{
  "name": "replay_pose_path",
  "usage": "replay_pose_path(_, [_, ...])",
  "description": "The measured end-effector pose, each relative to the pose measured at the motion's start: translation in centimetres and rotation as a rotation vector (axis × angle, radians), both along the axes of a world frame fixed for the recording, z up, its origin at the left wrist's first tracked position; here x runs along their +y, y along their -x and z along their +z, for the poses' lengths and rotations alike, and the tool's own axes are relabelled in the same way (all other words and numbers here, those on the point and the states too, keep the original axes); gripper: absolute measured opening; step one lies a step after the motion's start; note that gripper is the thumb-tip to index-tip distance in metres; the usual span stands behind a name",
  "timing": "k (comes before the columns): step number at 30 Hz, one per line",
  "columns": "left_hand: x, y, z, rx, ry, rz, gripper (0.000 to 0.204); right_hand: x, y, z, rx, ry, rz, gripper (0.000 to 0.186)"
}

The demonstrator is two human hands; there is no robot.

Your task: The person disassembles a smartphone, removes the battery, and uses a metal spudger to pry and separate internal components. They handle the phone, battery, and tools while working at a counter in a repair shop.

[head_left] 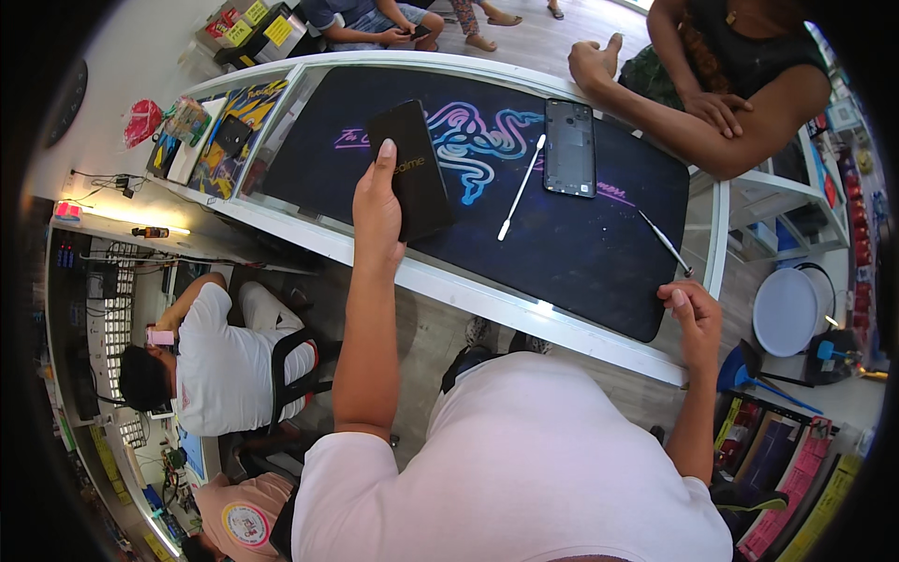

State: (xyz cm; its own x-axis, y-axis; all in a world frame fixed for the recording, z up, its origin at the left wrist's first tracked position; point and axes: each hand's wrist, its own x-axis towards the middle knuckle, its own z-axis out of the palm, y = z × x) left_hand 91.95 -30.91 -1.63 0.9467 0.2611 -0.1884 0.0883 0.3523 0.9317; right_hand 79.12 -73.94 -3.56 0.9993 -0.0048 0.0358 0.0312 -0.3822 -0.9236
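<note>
My left hand is closed around a black phone, held tilted above the left part of the mat. Its dark front shows yellow lettering, and my thumb lies on its near-left side. At the right end of the counter, my right hand rests with its fingers loosely curled and nothing visible in them. A thin screwdriver lies on the mat just beyond those fingers, not gripped. Farther back lies an opened dark phone back housing, with a white double-ended stick tool to its left.
A black mat with a coloured design covers the white-framed counter. Across it, a person's arm leans at the far right. Small boxes occupy the left end. Another person sits behind at the left, near a black chair.
</note>
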Motion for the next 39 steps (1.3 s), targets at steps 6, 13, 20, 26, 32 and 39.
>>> replay_pose_path(6, [-0.6,0.3,-4.3,-0.307,1.186,-0.676,0.029,2.2,-0.7,0.7,-0.063,0.175,-0.015,0.022])
replay_pose_path(13, [-2.4,2.1,-3.6,-0.292,1.320,-0.787,0.039,2.4,-0.6,0.4,-0.070,0.186,-0.033,0.022])
replay_pose_path(20, [-2.4,4.1,-4.5,-0.094,1.090,-0.679,0.089,4.3,-1.3,2.2,-0.238,0.350,-0.109,0.016])
replay_pose_path(26, [-6.8,6.9,-1.8,0.056,1.138,-0.755,0.107,12.7,-6.7,6.3,-0.649,0.359,0.289,0.055])
replay_pose_path(32, [-8.7,7.4,-2.0,-0.118,1.012,-0.863,0.097,16.5,-8.9,6.5,-0.649,0.471,0.416,0.056])
replay_pose_path(39, [-9.8,8.3,-0.3,0.113,0.896,-0.634,0.076,16.1,-9.2,6.4,-0.613,0.548,0.493,0.060])
